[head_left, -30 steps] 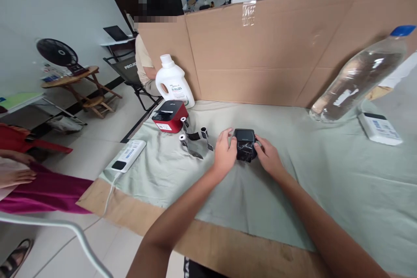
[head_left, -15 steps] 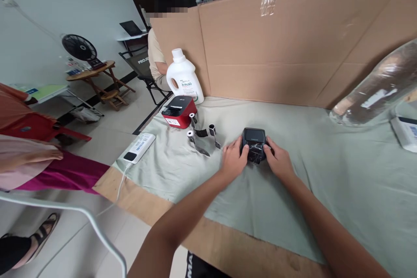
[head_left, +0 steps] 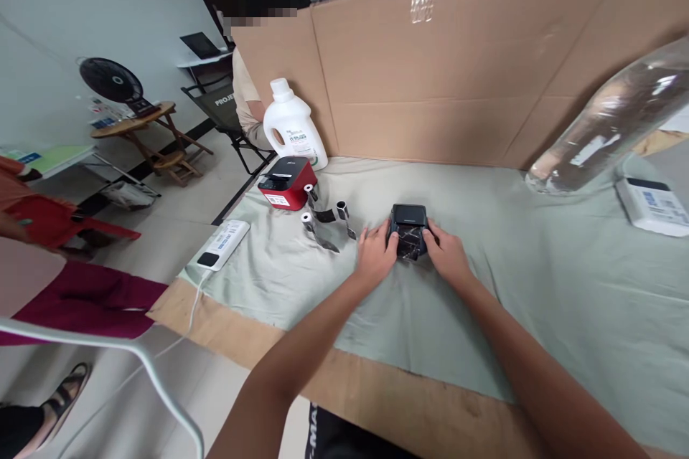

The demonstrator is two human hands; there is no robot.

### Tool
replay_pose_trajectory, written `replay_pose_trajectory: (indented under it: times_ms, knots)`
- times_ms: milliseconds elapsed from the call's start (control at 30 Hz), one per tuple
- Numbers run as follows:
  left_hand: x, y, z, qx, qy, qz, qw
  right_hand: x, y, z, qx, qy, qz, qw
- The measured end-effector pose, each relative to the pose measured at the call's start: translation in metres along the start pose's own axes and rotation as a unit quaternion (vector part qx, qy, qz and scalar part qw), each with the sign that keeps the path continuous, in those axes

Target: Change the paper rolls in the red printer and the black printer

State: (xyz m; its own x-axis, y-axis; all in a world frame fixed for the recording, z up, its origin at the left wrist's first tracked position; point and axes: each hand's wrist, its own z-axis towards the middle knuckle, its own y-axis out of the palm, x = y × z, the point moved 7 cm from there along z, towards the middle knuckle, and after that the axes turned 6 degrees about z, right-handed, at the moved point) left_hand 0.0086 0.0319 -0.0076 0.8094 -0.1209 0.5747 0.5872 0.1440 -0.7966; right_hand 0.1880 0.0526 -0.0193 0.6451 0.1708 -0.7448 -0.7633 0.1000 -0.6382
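A small black box-shaped device [head_left: 408, 231] with a smooth dark upper panel and shiny, wrinkled film on its lower front rests on the green cloth. My left hand [head_left: 377, 252] grips its left side, the thumb on the front edge. On the opposite side, my right hand [head_left: 446, 251] holds it the same way. Left of my hands, several small paper rolls [head_left: 307, 218] with dark, partly unwound strips stand on the cloth. Behind them sits a red and black machine [head_left: 288, 183] with a white label. What my fingers touch behind the device is hidden.
A white jug [head_left: 295, 125] stands before a tall cardboard panel [head_left: 420, 64]. A white power bank [head_left: 223, 245] with a cable lies near the left table edge. At right are a plastic-wrapped brown bundle [head_left: 603, 129] and another white device [head_left: 654, 206]. People are at the left.
The camera view has turned slightly to the right, so most things sit further left. Both hands keep hold of the black device. The person's hand at the far left no longer shows clearly.
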Motion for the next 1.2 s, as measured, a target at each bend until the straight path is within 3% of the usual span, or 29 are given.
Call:
replay_pose_trajectory:
  times_ms: [167, 233, 300, 367, 400, 467, 533, 600, 667, 767, 867, 967, 1067, 1200]
  knots:
    - [-0.013, -0.003, 0.005, 0.033, -0.040, -0.127, 0.991, -0.005, -0.007, -0.005, 0.080, -0.052, 0.074, 0.993]
    - [-0.016, -0.010, 0.002, 0.071, -0.039, -0.164, 0.983, -0.006, -0.010, -0.006, 0.095, -0.089, 0.103, 0.986]
    - [-0.011, -0.024, -0.006, 0.124, 0.000, -0.170, 0.978, -0.006, -0.011, -0.001, 0.088, -0.113, 0.106, 0.984]
    - [0.009, -0.033, -0.021, 0.134, 0.096, -0.153, 0.974, -0.008, -0.011, 0.012, 0.071, -0.127, 0.086, 0.986]
    - [0.025, -0.033, -0.031, 0.105, 0.165, -0.140, 0.971, -0.009, -0.011, 0.021, 0.063, -0.132, 0.072, 0.987]
    - [0.065, -0.018, -0.059, -0.023, 0.318, -0.107, 0.942, -0.013, -0.010, 0.042, 0.048, -0.130, 0.041, 0.989]
    - [0.098, 0.005, -0.095, -0.168, 0.444, -0.068, 0.878, -0.016, -0.009, 0.066, 0.028, -0.109, 0.007, 0.994]
    - [0.116, 0.025, -0.125, -0.245, 0.514, -0.019, 0.822, -0.017, -0.009, 0.084, -0.002, -0.079, -0.034, 0.996]
    - [0.121, 0.041, -0.141, -0.267, 0.540, 0.031, 0.797, -0.017, -0.012, 0.092, -0.023, -0.055, -0.077, 0.995]
    - [0.118, 0.054, -0.149, -0.277, 0.541, 0.075, 0.790, -0.024, -0.022, 0.090, -0.030, -0.052, -0.123, 0.991]
    - [0.116, 0.056, -0.151, -0.280, 0.546, 0.089, 0.784, -0.040, -0.016, 0.083, -0.093, -0.074, -0.157, 0.981]
    - [0.118, 0.053, -0.151, -0.284, 0.550, 0.085, 0.781, -0.048, 0.000, 0.083, -0.160, -0.043, -0.221, 0.961]
    - [0.120, 0.051, -0.150, -0.280, 0.550, 0.080, 0.783, -0.050, 0.012, 0.089, -0.184, 0.006, -0.268, 0.946]
    - [0.118, 0.053, -0.151, -0.278, 0.553, 0.086, 0.781, -0.053, 0.013, 0.095, -0.178, -0.016, -0.270, 0.946]
